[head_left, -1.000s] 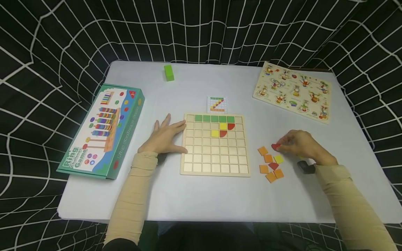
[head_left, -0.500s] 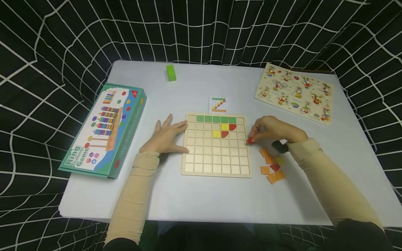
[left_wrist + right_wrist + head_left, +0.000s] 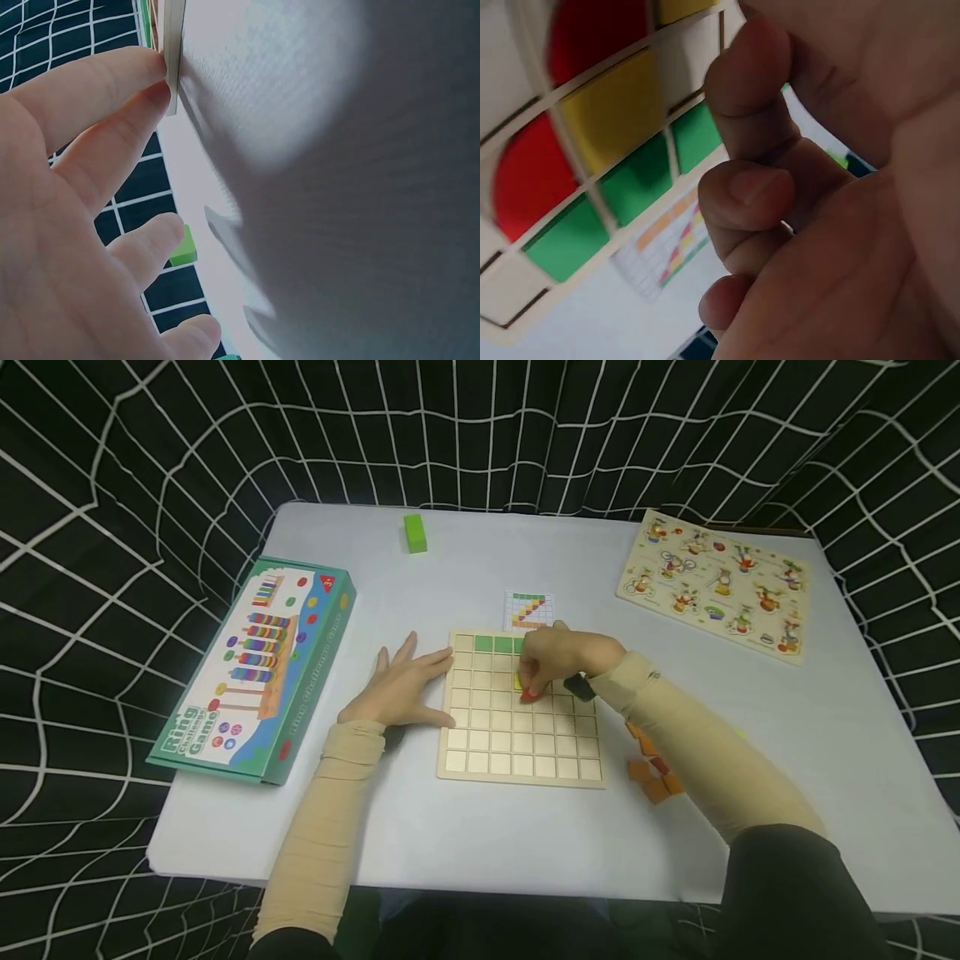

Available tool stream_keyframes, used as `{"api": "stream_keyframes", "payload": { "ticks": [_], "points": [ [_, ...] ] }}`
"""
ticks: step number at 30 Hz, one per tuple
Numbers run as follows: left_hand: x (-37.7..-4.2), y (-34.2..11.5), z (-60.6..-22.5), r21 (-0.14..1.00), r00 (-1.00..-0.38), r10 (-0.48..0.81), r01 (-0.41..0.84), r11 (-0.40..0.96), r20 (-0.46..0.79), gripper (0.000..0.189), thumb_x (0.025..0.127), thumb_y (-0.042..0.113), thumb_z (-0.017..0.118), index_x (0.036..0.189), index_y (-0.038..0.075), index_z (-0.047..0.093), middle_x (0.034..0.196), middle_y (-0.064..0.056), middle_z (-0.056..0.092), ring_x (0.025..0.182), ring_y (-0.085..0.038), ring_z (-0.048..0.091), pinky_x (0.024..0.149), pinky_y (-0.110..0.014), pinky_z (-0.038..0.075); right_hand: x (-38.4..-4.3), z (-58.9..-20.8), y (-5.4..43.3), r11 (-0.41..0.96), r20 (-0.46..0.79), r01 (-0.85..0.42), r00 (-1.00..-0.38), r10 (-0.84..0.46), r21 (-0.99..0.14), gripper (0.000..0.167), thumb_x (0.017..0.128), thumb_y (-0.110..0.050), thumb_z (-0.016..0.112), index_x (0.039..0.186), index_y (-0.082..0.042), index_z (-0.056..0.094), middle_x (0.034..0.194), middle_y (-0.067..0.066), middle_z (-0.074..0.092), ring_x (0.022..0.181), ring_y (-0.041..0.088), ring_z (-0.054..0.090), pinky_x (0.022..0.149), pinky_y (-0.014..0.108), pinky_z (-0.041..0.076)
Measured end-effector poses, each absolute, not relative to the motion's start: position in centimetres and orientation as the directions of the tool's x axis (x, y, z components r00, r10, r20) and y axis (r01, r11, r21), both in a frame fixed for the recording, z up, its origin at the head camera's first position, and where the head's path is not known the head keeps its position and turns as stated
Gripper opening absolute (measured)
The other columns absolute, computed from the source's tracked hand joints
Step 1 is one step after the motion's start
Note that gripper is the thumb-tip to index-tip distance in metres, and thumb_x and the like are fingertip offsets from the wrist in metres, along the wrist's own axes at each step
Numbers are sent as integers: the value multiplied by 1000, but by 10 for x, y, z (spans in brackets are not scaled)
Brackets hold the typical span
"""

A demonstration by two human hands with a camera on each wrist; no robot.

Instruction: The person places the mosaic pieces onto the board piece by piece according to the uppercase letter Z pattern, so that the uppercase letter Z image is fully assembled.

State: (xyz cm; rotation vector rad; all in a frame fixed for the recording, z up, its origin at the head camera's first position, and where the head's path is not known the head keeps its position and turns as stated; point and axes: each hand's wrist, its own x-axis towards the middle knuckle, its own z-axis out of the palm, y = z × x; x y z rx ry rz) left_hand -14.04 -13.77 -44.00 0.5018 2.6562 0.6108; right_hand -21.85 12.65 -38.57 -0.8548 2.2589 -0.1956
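Note:
A square wooden grid board (image 3: 495, 752) lies on the white table. Green square tiles (image 3: 495, 644) fill part of its top row, and below them sit yellow squares (image 3: 615, 112) and red quarter-circles (image 3: 536, 180), mostly hidden by my hand in the head view. My right hand (image 3: 566, 656) is over the board, pinching a red quarter-circle tile (image 3: 529, 696) low over the cells just below a yellow tile (image 3: 517, 682). With fingers spread, my left hand (image 3: 397, 689) rests at the board's left side, its fingertips touching the edge (image 3: 174, 60).
A small pattern card (image 3: 528, 608) lies behind the board. Loose orange tiles (image 3: 656, 790) and a red one (image 3: 660, 765) lie right of it, partly under my right sleeve. A game box (image 3: 255, 668) stands left, a green block (image 3: 416, 533) far back, a picture puzzle (image 3: 720, 589) back right.
My right hand has carried the red quarter-circle leftward from the loose tiles, past the board's right edge, to above its middle. My left hand has stayed at the board's left edge.

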Motion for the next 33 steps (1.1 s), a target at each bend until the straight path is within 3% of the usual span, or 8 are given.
{"api": "stream_keyframes", "payload": {
  "ticks": [5,10,18,25,33],
  "points": [
    [-141,-137,-441,475,-870,413,253,843,-270,105,74,55,88,160,17,39,172,6,30,164,-41,-5,123,-79,0,-216,-386,111,755,-587,-578,-509,-630,-309,11,82,-23,86,75,-17,80,75,-6,77,84,14,56,97,40,31],
    [-142,-137,-442,479,-869,416,254,841,-269,106,73,55,88,159,17,39,172,6,30,163,-41,-5,122,-79,0,-210,-391,107,738,-553,-601,-519,-652,-306,12,80,-26,88,77,-18,81,79,-6,79,90,15,63,105,43,31],
    [-142,-138,-441,475,-868,409,245,845,-281,106,74,55,88,160,17,38,172,6,29,164,-41,-5,123,-79,-1,-199,-400,120,728,-400,-605,-610,-684,-323,23,72,-25,93,92,-18,82,97,-5,80,102,21,62,94,38,33],
    [-141,-139,-441,480,-869,411,247,842,-275,105,75,55,87,160,17,38,172,6,29,164,-41,-5,122,-79,0,-196,-402,124,680,-330,-651,-594,-734,-338,10,75,-22,91,77,-25,82,94,-6,78,99,19,61,92,39,33],
    [-141,-138,-440,481,-868,417,253,839,-271,106,74,54,88,160,17,38,172,6,29,163,-41,-5,122,-79,-1,-194,-402,135,672,-294,-635,-605,-740,-381,19,75,-21,90,92,-19,84,92,-3,76,91,17,59,83,36,28]
  ]
}}
